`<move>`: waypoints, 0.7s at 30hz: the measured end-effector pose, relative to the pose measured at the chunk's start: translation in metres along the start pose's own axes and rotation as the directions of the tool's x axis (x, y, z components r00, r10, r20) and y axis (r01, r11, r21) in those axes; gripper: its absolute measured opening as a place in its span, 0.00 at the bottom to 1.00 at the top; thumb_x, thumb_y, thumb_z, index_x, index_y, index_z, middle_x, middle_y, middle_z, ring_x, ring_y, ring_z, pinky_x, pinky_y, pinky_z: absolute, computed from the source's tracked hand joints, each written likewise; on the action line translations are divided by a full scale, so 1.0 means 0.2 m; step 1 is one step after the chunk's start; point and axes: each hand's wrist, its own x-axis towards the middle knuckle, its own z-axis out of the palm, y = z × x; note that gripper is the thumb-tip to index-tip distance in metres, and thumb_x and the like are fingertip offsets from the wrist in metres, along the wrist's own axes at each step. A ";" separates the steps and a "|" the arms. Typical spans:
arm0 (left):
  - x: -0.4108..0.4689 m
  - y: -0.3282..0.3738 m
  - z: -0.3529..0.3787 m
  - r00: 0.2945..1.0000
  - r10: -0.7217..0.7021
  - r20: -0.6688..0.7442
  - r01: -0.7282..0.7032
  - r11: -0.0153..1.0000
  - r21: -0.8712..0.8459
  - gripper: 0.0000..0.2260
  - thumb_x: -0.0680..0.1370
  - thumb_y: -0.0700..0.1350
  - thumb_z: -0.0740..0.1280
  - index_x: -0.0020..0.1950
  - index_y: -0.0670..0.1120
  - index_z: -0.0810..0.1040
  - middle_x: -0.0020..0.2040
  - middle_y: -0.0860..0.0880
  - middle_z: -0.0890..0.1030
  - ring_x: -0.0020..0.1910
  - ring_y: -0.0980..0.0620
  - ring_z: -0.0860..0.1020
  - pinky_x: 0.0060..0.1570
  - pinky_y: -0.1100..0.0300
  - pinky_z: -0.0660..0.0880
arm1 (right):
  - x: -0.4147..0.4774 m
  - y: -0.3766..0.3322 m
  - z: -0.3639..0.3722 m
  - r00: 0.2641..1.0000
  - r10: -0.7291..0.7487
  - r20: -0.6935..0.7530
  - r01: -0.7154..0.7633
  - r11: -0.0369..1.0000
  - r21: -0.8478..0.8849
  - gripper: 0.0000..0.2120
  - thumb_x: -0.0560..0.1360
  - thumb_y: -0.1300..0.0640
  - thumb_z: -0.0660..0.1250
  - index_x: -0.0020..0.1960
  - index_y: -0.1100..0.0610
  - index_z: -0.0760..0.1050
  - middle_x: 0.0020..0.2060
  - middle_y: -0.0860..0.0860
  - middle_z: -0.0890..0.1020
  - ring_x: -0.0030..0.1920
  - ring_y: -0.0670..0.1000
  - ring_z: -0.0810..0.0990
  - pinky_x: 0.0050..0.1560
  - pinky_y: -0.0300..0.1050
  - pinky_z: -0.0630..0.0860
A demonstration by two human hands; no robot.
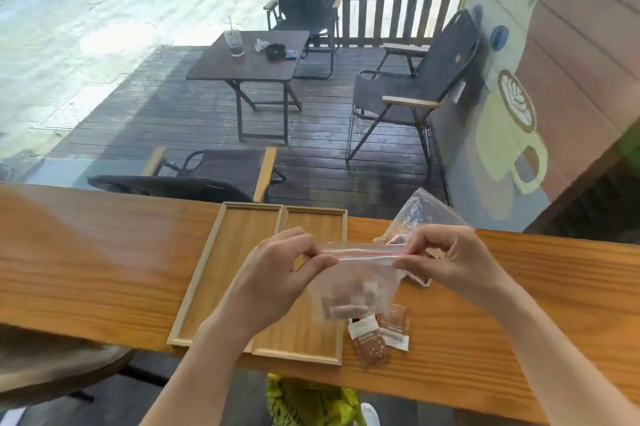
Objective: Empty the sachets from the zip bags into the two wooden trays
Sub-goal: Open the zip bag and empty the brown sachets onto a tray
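Folding chairs [408, 93] around dark patio table [249, 62]

We see a counter [104, 269] of smooth, warm, lightly glossy wood, and near its front edge two trays [228, 252] of paler matt wood. The zip bag [353, 283] is thin clear plastic, slightly cloudy and crinkled, and the sachets [377, 335] beside it look like glossy brown-and-white film.

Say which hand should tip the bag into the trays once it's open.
Probably left. The left hand pinches the zip bag directly over the right tray, with the left tray beside it. The right hand grips the bag's other end, out past the trays.
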 end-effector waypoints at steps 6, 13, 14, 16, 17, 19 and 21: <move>-0.14 -0.21 -0.24 0.999 -0.046 -0.027 0.045 0.998 -0.045 0.17 0.70 0.59 0.61 0.41 0.48 0.80 0.38 0.54 0.79 0.41 0.55 0.77 0.40 0.58 0.78 | 0.13 -0.13 0.31 0.999 0.020 0.034 -0.018 0.998 -0.065 0.16 0.60 0.43 0.72 0.34 0.56 0.80 0.31 0.45 0.82 0.29 0.43 0.76 0.30 0.29 0.71; -0.28 -0.43 -0.50 0.994 -0.096 0.051 0.099 0.993 -0.068 0.17 0.70 0.61 0.60 0.40 0.49 0.80 0.38 0.53 0.80 0.41 0.55 0.77 0.44 0.52 0.77 | 0.24 -0.26 0.60 0.991 0.098 0.090 -0.089 0.991 -0.104 0.12 0.61 0.46 0.71 0.35 0.56 0.80 0.26 0.45 0.81 0.29 0.44 0.79 0.30 0.34 0.75; -0.29 -0.45 -0.53 0.992 -0.101 0.077 0.107 0.991 -0.078 0.17 0.69 0.61 0.60 0.39 0.49 0.79 0.38 0.53 0.80 0.41 0.54 0.77 0.44 0.53 0.77 | 0.26 -0.27 0.64 0.987 0.121 0.105 -0.111 0.989 -0.097 0.10 0.61 0.47 0.71 0.35 0.54 0.79 0.26 0.43 0.81 0.29 0.43 0.78 0.29 0.33 0.74; -0.31 -0.50 -0.59 0.985 -0.119 0.124 0.131 0.987 -0.094 0.18 0.69 0.61 0.60 0.40 0.48 0.79 0.39 0.52 0.80 0.41 0.53 0.77 0.44 0.56 0.77 | 0.28 -0.28 0.71 0.976 0.157 0.153 -0.144 0.985 -0.094 0.07 0.63 0.49 0.70 0.34 0.51 0.77 0.27 0.39 0.81 0.28 0.41 0.77 0.27 0.30 0.71; -0.31 -0.54 -0.61 0.982 -0.128 0.140 0.142 0.986 -0.093 0.18 0.69 0.60 0.60 0.41 0.48 0.80 0.39 0.51 0.80 0.41 0.54 0.77 0.44 0.57 0.77 | 0.29 -0.29 0.75 0.969 0.173 0.176 -0.157 0.982 -0.102 0.06 0.64 0.50 0.70 0.34 0.50 0.76 0.27 0.38 0.81 0.28 0.40 0.77 0.27 0.29 0.71; -0.28 -0.64 -0.64 0.976 -0.150 0.159 0.167 0.981 -0.097 0.14 0.72 0.57 0.62 0.42 0.47 0.80 0.39 0.51 0.81 0.41 0.54 0.78 0.43 0.58 0.78 | 0.32 -0.29 0.82 0.959 0.200 0.201 -0.176 0.976 -0.131 0.05 0.67 0.52 0.71 0.34 0.50 0.76 0.26 0.41 0.80 0.29 0.40 0.77 0.28 0.29 0.71; -0.25 -0.74 -0.63 0.970 -0.168 0.174 0.192 0.973 -0.129 0.10 0.74 0.53 0.64 0.42 0.48 0.80 0.38 0.51 0.81 0.39 0.54 0.79 0.42 0.58 0.79 | 0.37 -0.28 0.89 0.951 0.230 0.205 -0.198 0.966 -0.167 0.06 0.69 0.55 0.71 0.35 0.51 0.75 0.28 0.45 0.79 0.29 0.39 0.76 0.29 0.29 0.71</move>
